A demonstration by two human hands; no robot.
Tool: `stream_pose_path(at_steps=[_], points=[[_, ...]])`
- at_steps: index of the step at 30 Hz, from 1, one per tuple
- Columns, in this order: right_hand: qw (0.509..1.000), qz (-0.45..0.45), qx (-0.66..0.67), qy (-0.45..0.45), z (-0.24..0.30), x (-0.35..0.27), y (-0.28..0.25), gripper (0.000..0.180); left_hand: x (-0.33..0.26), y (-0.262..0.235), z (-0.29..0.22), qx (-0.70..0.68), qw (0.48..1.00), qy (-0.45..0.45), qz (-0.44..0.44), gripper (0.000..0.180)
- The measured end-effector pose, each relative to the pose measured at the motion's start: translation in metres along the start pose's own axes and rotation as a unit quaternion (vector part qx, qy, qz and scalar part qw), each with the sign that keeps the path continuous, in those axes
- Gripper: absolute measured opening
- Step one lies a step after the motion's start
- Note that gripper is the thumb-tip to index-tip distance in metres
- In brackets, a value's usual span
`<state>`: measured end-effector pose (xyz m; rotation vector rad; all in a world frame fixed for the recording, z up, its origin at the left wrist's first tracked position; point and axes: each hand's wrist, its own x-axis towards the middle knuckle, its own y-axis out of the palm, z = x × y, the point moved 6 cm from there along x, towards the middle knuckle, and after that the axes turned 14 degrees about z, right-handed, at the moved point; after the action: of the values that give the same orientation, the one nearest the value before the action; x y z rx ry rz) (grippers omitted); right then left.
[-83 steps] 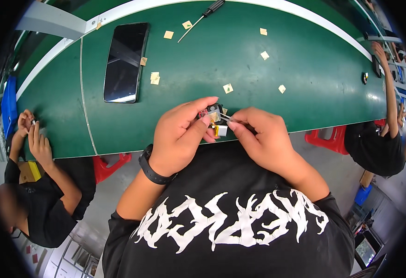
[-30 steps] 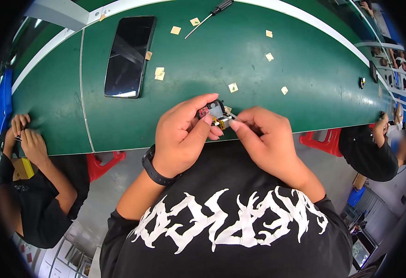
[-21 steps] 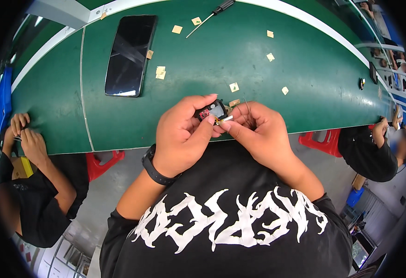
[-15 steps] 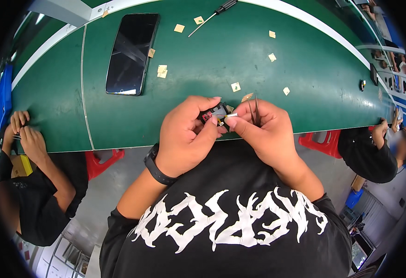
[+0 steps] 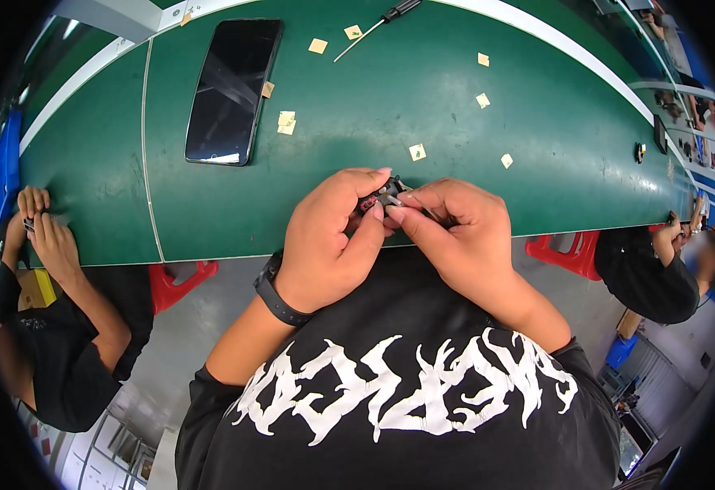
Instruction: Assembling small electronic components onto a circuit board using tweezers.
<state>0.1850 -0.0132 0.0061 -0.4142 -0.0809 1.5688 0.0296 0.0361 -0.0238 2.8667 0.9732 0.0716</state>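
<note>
Left grip: the left hand (image 5: 333, 233) is closed around a small black housing (image 5: 366, 205), thumb on the near side and fingers wrapped about the far side.
Right grip: the right hand (image 5: 465, 224) has its thumb and forefinger pinched together on a small silver-coloured piece (image 5: 392, 199), directly at the housing; whether the piece is seated there cannot be told.
Housing: between the 2 grips, above the near edge of the worktop (image 5: 390, 106); a red part shows inside it, the rest being largely covered by fingers.
Wristband: a black band (image 5: 278, 296) on the left wrist, just behind the left grip.
Phone: a large dark handset (image 5: 233, 94), screen up, ahead and to the left of the left grip.
Screwdriver: black handle, bare shaft (image 5: 357, 43), lying well ahead of both grips, tip pointing back toward the left grip's side.
Paper squares: 6 single pale squares lie ahead of the grips, the nearest (image 5: 418, 153) just beyond the right grip; 2 more overlap (image 5: 286, 123) beside the phone, and 1 (image 5: 268, 90) sits at the phone's right edge.
Co-workers: 1 seated person (image 5: 71, 359) well left of the grips, 1 (image 5: 647, 273) well right.
</note>
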Motion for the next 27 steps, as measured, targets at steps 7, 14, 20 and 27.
stream_pose_path(at_steps=[7, 14, 20, 27], points=[[0.999, 0.021, 0.013, 0.027, 0.006, 0.002, 0.002, 0.007, -0.001, -0.001, 0.002, 0.084, 0.996, 0.019, 0.027, 0.037], [1.0, -0.003, 0.025, -0.013, 0.003, 0.002, 0.005, 0.011, 0.001, 0.001, 0.0, 0.015, 0.999, 0.019, 0.021, 0.036], [0.99, 0.059, 0.127, 0.03, -0.001, 0.012, 0.009, 0.013, 0.0, -0.002, 0.003, 0.011, 0.997, 0.053, -0.046, 0.034], [0.96, 0.057, 0.249, 0.115, -0.012, 0.014, 0.013, 0.011, -0.001, -0.004, 0.003, 0.001, 1.0, 0.023, -0.006, 0.037]])
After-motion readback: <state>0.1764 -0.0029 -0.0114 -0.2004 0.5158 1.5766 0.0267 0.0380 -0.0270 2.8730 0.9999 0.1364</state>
